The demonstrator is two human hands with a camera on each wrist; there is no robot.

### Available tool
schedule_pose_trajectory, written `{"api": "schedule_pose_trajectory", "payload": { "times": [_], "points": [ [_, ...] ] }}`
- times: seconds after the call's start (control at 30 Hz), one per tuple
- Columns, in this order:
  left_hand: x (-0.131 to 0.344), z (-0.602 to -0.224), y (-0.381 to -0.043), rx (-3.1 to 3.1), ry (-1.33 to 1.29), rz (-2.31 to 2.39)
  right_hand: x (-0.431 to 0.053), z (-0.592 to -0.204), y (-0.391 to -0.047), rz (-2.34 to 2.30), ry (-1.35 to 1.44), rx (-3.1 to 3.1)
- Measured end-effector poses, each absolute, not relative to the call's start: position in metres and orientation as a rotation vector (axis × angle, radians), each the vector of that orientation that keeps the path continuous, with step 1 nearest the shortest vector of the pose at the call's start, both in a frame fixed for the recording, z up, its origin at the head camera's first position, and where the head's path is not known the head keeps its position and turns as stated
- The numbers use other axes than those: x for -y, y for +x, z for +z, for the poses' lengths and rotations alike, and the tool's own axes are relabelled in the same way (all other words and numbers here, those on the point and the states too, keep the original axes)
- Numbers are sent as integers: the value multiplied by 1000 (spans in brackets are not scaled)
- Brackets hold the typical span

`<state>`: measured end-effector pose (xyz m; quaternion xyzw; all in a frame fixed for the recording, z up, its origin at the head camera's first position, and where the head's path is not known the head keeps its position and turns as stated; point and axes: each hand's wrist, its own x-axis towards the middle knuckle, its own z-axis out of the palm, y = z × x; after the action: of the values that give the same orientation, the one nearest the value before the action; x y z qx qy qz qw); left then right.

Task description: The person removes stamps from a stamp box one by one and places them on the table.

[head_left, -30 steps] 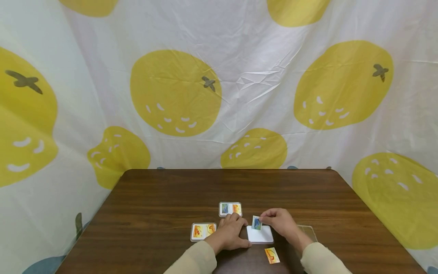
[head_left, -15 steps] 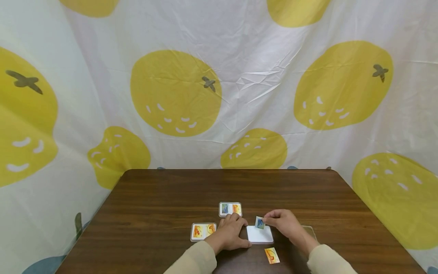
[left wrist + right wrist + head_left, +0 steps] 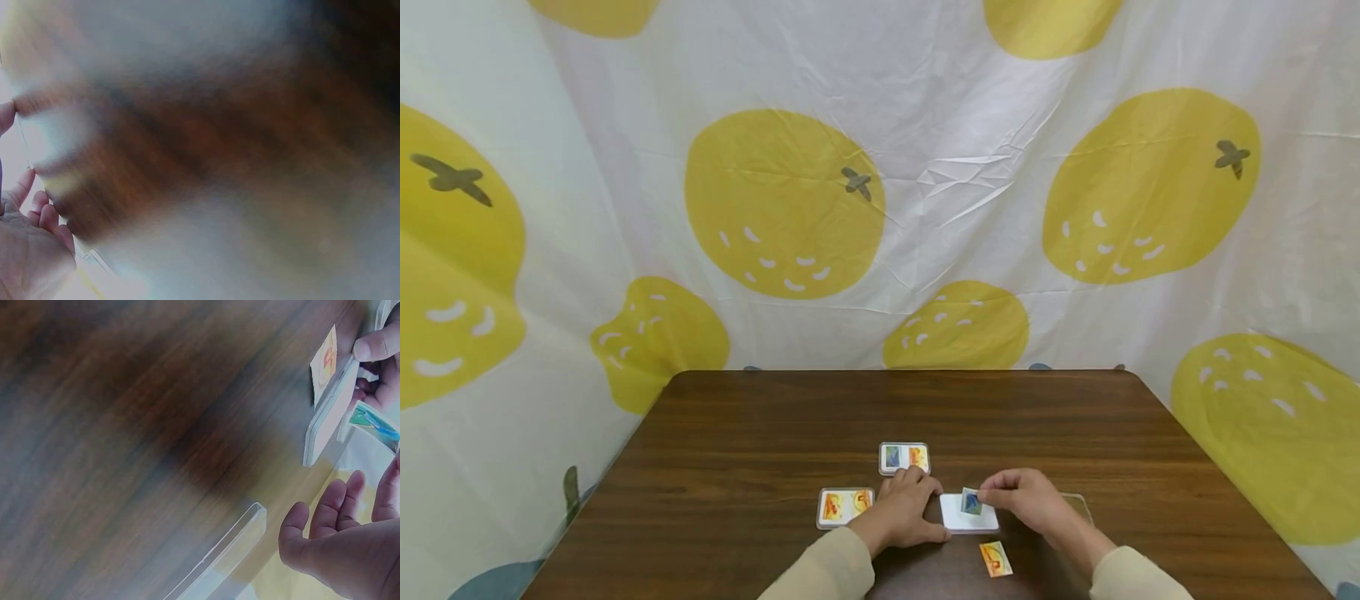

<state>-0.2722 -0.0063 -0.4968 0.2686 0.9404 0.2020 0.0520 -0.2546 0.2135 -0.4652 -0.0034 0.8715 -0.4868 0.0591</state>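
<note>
A small blue-green picture stamp (image 3: 972, 502) is pinched between thumb and forefinger of my right hand (image 3: 1033, 502). It overlaps the white insert of a flat display case (image 3: 957, 524). In the right wrist view the same stamp (image 3: 374, 425) stands tilted above the case (image 3: 331, 419), my other fingers loosely bent. My left hand (image 3: 906, 510) holds the case at its left side, thumb at the near corner and forefinger at the far corner. The left wrist view is blurred, with part of this hand (image 3: 37, 244) at its edge. An orange-yellow stamp (image 3: 996, 559) lies just in front of the case.
A clear case lid (image 3: 1079, 505) lies right of the right hand, partly hidden by the forearm. Two filled cases stand left: one with orange stamps (image 3: 846, 507) and one farther back (image 3: 904, 458). A lemon-print curtain (image 3: 955, 208) hangs behind the wooden table (image 3: 760, 417).
The right hand has brought the stamp slightly right, then lower over the white insert. The stamp now leans flatter. The left hand and the cases have stayed put.
</note>
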Motion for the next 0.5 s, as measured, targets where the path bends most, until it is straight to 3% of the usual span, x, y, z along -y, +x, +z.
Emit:
{"api": "schedule_pose_trajectory", "payload": {
  "times": [0.5],
  "points": [
    [7,-497,-272,-2863,815,615,-220,-466,-233,-1457,-294,-2447]
  ]
}}
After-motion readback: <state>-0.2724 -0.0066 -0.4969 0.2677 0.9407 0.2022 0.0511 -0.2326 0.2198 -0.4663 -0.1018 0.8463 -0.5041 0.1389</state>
